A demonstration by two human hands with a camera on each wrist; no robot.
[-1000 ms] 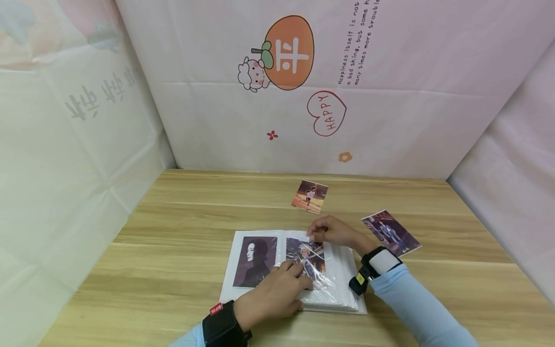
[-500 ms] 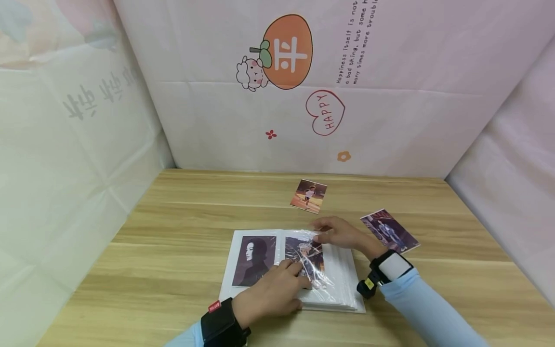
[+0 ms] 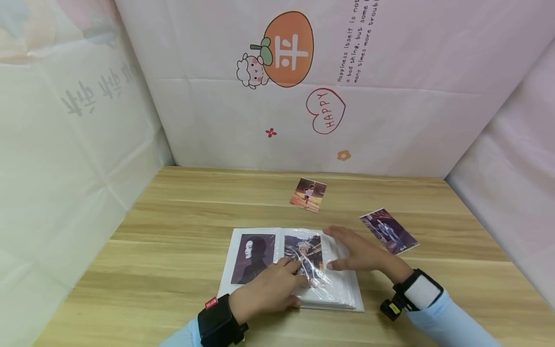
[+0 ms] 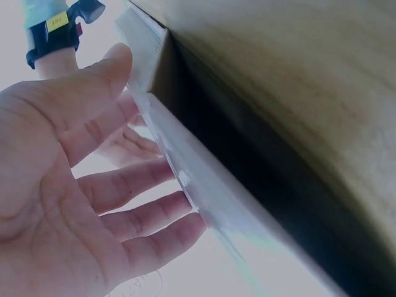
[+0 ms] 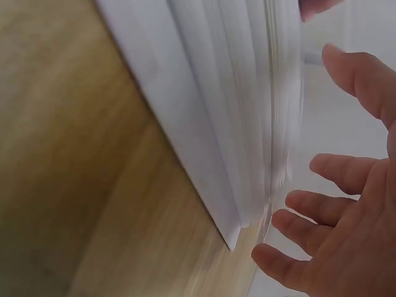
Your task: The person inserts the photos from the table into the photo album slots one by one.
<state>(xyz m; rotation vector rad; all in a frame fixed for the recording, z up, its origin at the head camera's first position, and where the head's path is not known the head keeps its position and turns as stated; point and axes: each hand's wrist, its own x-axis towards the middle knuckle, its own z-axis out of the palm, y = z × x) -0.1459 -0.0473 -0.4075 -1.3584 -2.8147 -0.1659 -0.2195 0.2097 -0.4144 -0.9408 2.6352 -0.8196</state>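
A white photo album [image 3: 225, 284] lies spread on the wooden table, its right side a thick stack of pages. On its left page is a dark portrait photo [image 3: 248, 255]; a photo of a figure in a pale hat [image 3: 309, 250] sits under shiny clear film on the right page. My left hand [image 3: 270, 286] rests across the middle of the album, fingertips on the lower part of the right photo. My right hand [image 3: 362, 250] hovers over the right page's outer edge, thumb and fingers spread, holding nothing; the right wrist view shows its fingers [image 5: 303, 229] beside the page edges.
Two loose photos lie on the table [image 3: 173, 231]: one of a running child [image 3: 309, 195] behind the album, another of a standing figure [image 3: 389, 231] to the right, close to my right hand. A printed white cloth [image 3: 208, 120] hangs at the back and sides.
My right hand has left the top edge of the right photo and moved right and toward me, its fingers spreading apart. The left hand stays put on the album.
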